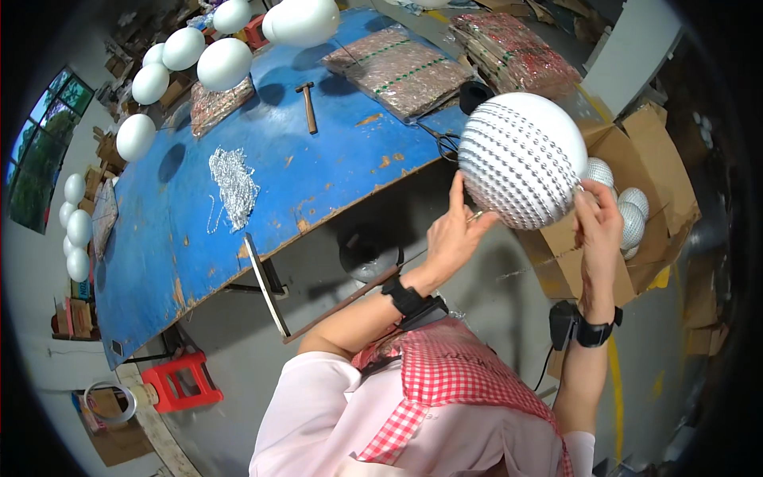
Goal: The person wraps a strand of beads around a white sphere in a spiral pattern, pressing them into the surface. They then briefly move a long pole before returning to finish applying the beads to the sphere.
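A white ball [524, 155] is held up in front of the person, beyond the near edge of the blue counter [318, 179] and above the floor. Its surface is partly covered by rows of silver beads; a patch at its upper right is left plain and white. The ball is gripped low on its left side by the left hand [455, 234], with the forefinger pressed along its flank and the thumb set beneath. The right hand [598, 219] is placed at the ball's lower right edge, its thumb and fingertips drawn together in a pinch; whether anything is caught between them cannot be told. Black bands [598, 332] are worn on both wrists.

On the counter, a heap of silver bead strands [233, 189] is laid out to the left, and a hammer [308, 109] is seen farther back. Scissors [447, 145] are placed at the counter's edge, just beside the ball. Plastic-wrapped packages [401, 73] are set toward the far side, and plain white balls [225, 65] are grouped at the far left. Beneath and behind the right hand, beaded balls [632, 224] are contained in an open cardboard box [664, 163].
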Demonstrator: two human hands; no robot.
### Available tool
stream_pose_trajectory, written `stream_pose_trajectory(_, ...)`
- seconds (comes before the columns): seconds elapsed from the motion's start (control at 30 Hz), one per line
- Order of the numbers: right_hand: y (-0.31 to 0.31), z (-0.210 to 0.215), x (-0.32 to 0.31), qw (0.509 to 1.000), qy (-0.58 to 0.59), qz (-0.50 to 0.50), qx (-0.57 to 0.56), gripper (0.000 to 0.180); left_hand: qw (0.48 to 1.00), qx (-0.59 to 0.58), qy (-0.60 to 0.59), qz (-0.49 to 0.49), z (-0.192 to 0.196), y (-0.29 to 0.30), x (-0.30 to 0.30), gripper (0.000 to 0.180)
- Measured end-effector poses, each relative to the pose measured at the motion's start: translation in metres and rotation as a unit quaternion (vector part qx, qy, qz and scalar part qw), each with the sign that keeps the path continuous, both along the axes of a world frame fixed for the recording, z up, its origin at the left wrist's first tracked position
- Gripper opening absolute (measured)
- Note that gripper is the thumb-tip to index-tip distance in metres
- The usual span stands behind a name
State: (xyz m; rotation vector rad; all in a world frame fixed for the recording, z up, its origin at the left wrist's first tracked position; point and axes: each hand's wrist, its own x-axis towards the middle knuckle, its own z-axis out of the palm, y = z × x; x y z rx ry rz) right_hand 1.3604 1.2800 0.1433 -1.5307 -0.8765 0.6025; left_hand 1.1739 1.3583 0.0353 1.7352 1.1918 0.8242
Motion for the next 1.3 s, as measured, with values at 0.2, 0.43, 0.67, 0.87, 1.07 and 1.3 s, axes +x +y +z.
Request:
stream_pose_trajectory(0.2, 0.010, -0.009, -0.030, 0.996, 0.034, 0.087, -0.007, 0.015, 0.998, 0.016, 0.034, -0.054, -0.014, -0.001, -0.043, 0.094)
stream_pose_trajectory(0.43, -0.008, -0.020, -0.075, 0.989, 0.051, 0.126, -0.057, 0.014, 0.995, 0.052, 0.060, -0.055, -0.030, -0.020, -0.094, 0.087)
stream_pose_trajectory(0.67, -0.015, -0.027, -0.082, 0.993, 0.038, 0.099, -0.049, 0.013, 0.997, -0.033, 0.034, -0.066, -0.026, -0.024, -0.101, 0.084)
stream_pose_trajectory(0.87, -0.003, -0.036, -0.069, 0.985, 0.087, 0.139, -0.048, 0.011, 0.974, -0.204, -0.043, -0.089, -0.034, -0.016, -0.106, 0.092)
stream_pose_trajectory(1.07, -0.002, -0.032, -0.072, 0.988, 0.075, 0.119, -0.060, 0.011, 0.936, -0.286, -0.177, -0.103, -0.041, 0.002, -0.122, 0.084)
stream_pose_trajectory(1.3, 0.000, -0.029, -0.080, 0.986, 0.081, 0.138, -0.047, 0.014, 0.989, -0.080, 0.053, -0.113, -0.047, -0.005, -0.122, 0.016)
